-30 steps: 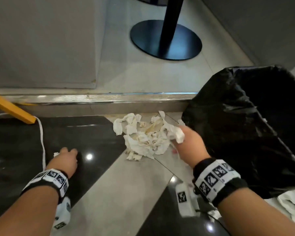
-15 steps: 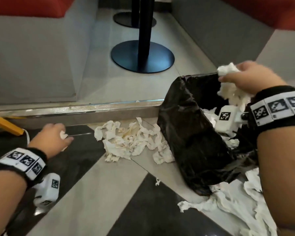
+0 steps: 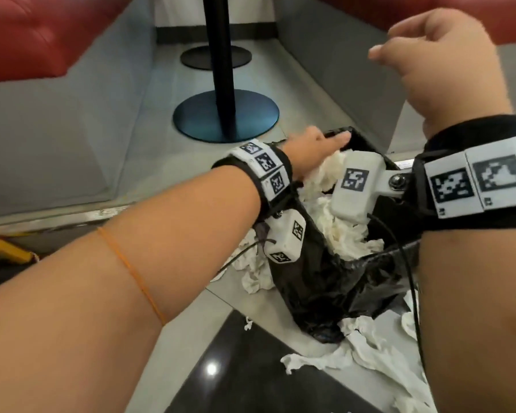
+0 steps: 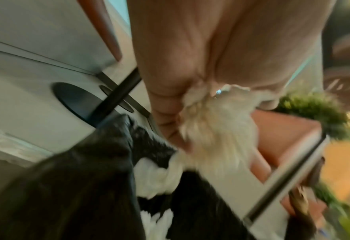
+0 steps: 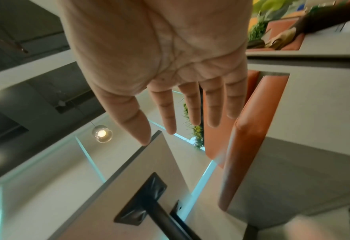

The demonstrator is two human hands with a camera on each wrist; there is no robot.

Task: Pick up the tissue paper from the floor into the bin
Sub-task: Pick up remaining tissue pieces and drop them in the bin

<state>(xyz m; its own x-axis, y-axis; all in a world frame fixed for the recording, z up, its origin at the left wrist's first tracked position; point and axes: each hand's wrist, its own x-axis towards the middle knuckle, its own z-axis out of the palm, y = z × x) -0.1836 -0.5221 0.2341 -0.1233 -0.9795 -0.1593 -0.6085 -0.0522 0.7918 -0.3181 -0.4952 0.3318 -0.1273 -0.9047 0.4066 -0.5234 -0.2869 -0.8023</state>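
My left hand (image 3: 310, 153) reaches over the open mouth of the bin lined with a crinkled black plastic bag (image 3: 325, 281). The left wrist view, though blurred, shows its fingers (image 4: 165, 113) curled around a wad of crumpled white tissue paper (image 4: 215, 129), which hangs from my grasp just above the bag's rim. Beneath it, more white tissue already in the bin (image 3: 340, 231) lies heaped inside the liner.

My right hand (image 3: 447, 70) is raised above and to the right of the bin, well apart from it. Its fingers (image 5: 190, 107) are straight and spread, the palm bare, holding nothing.

On the grey-and-black polished tile floor (image 3: 167, 347), loose white tissue scraps by the bin's near corner (image 3: 367, 350) trail from the foot of the bag towards the lower right. A further crumpled white tissue heap on the bin's left side (image 3: 253, 272) touches the bag and is partly hidden behind my left wrist camera.

Beyond the bin, a black table post on a round dark base plate (image 3: 225, 116) stands on a raised grey step, flanked by red padded bench seats (image 3: 42, 34). A yellow bar (image 3: 6, 248) lies at the left edge.
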